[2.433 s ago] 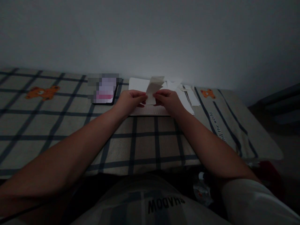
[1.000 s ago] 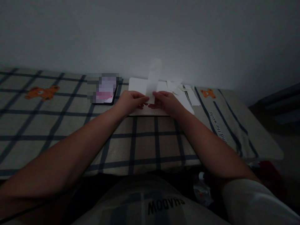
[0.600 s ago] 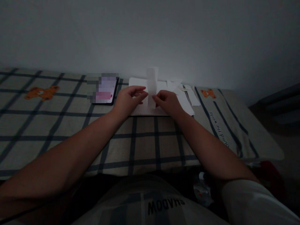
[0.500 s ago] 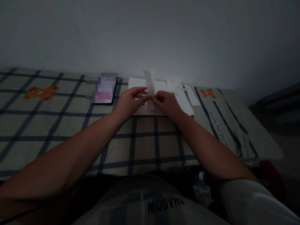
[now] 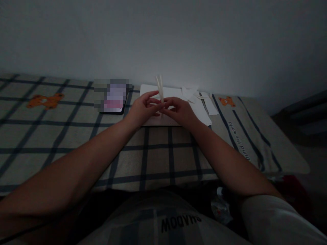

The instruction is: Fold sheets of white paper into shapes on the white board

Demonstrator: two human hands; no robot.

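Upright between both hands, the paper strip (image 5: pixel 160 89) stands edge-on, its long axis pointing up from the fingers. Left hand (image 5: pixel 142 109) and right hand (image 5: pixel 178 111) meet at its lower end, fingertips pinching it there, equally near, above the white board (image 5: pixel 150 91) on the bed (image 5: pixel 76 136).

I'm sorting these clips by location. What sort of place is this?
Probably a bedroom: a checked bedsheet with bear prints lies against a plain wall, and both hands hold a paper strip above it.
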